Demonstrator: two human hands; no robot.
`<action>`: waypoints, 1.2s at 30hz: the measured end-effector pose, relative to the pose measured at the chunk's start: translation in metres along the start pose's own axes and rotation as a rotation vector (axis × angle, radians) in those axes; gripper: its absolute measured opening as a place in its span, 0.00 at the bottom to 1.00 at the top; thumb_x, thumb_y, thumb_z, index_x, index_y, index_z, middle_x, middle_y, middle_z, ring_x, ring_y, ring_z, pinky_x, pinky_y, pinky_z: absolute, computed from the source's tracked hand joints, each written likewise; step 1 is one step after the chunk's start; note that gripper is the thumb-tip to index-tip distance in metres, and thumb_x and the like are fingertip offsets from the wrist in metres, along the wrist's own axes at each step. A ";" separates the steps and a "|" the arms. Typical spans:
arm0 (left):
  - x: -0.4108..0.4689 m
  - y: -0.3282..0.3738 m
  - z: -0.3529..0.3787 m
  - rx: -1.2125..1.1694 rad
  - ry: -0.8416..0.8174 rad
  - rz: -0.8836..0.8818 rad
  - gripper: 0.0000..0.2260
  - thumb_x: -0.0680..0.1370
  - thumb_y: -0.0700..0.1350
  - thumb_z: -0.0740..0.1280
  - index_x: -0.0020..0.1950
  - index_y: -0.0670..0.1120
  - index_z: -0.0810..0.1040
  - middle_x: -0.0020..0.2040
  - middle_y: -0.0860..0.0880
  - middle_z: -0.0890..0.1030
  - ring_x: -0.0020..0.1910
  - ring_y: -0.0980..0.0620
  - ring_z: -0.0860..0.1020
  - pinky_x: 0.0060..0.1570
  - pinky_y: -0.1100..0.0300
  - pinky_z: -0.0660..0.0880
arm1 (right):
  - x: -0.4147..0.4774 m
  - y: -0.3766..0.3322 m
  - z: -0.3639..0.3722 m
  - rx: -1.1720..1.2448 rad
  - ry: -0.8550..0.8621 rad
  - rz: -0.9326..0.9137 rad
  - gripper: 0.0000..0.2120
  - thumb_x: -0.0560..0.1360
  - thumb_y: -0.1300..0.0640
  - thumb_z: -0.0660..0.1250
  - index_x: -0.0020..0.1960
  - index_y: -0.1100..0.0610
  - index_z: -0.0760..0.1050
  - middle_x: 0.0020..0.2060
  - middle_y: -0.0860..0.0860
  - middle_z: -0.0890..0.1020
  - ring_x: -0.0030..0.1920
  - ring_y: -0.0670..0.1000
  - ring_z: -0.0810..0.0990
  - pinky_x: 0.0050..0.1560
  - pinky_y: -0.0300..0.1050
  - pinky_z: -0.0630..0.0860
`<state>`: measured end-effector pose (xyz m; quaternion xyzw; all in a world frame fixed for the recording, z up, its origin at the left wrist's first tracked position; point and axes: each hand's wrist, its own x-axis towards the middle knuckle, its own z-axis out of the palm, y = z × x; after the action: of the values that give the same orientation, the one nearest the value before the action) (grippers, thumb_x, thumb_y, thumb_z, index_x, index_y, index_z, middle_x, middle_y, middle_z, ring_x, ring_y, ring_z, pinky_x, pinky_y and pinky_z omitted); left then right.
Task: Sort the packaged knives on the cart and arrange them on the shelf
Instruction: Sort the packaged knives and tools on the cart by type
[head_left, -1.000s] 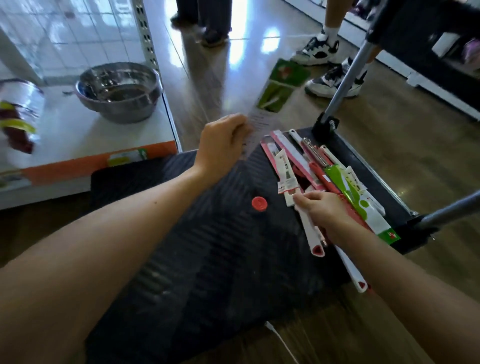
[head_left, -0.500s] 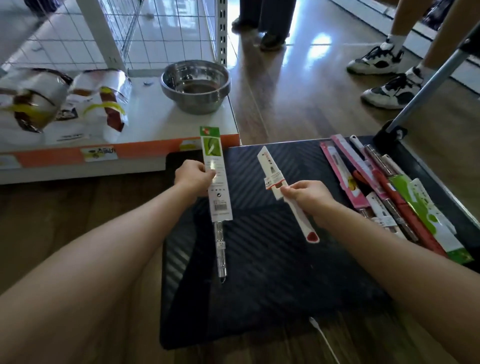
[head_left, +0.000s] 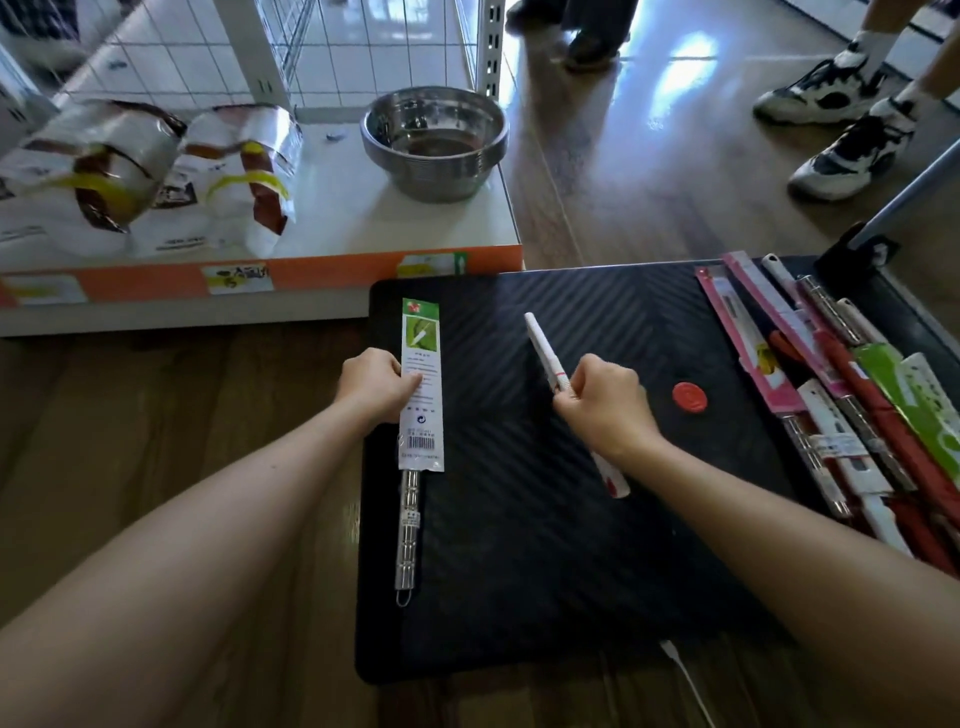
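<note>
My left hand (head_left: 375, 387) grips a knife in a green-and-white card sleeve (head_left: 422, 395), its steel handle hanging down over the left edge of the black cart deck (head_left: 519, 571). My right hand (head_left: 602, 400) holds a white-sheathed knife (head_left: 543, 348) edge-on, tip pointing up and away, red-tipped handle below my wrist. Several more packaged knives (head_left: 852, 415), pink, red, green and white, lie in a row at the cart's right side. The white shelf (head_left: 332, 208) with an orange price strip stands just beyond the cart.
On the shelf stand a steel bowl (head_left: 435, 140) and foil snack bags (head_left: 156, 176). A red disc (head_left: 689, 397) lies on the cart. The cart's handle post (head_left: 909, 192) rises at the right. People's shoes (head_left: 852, 124) stand on the wooden floor behind.
Both hands have carried their knives left and toward me, away from the pile. The right hand has turned the white knife edge-on. The view has swung left toward the shelf.
</note>
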<state>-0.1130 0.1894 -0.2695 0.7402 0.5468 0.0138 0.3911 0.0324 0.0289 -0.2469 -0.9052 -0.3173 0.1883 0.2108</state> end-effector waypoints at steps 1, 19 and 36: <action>0.000 0.000 0.001 0.001 0.012 0.003 0.08 0.77 0.47 0.66 0.41 0.45 0.75 0.52 0.43 0.82 0.48 0.46 0.82 0.50 0.52 0.80 | -0.001 -0.003 0.004 -0.007 -0.015 -0.023 0.05 0.74 0.58 0.65 0.45 0.59 0.70 0.49 0.57 0.79 0.48 0.57 0.77 0.42 0.44 0.67; 0.002 -0.001 0.006 0.086 0.076 -0.117 0.14 0.77 0.49 0.65 0.59 0.45 0.68 0.58 0.43 0.77 0.54 0.43 0.78 0.53 0.48 0.77 | -0.014 -0.004 0.032 -0.107 -0.168 -0.211 0.21 0.78 0.51 0.61 0.70 0.52 0.66 0.65 0.50 0.67 0.63 0.52 0.68 0.59 0.48 0.74; -0.079 0.148 0.149 0.467 -0.233 0.605 0.10 0.78 0.50 0.59 0.57 0.51 0.76 0.55 0.49 0.78 0.64 0.44 0.64 0.59 0.48 0.62 | -0.040 0.180 -0.115 -0.391 0.090 0.404 0.08 0.76 0.53 0.62 0.43 0.56 0.74 0.46 0.55 0.79 0.47 0.57 0.77 0.39 0.45 0.69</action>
<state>0.0408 0.0260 -0.2529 0.9334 0.2448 -0.0804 0.2500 0.1467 -0.1549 -0.2325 -0.9810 -0.1513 0.1215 0.0044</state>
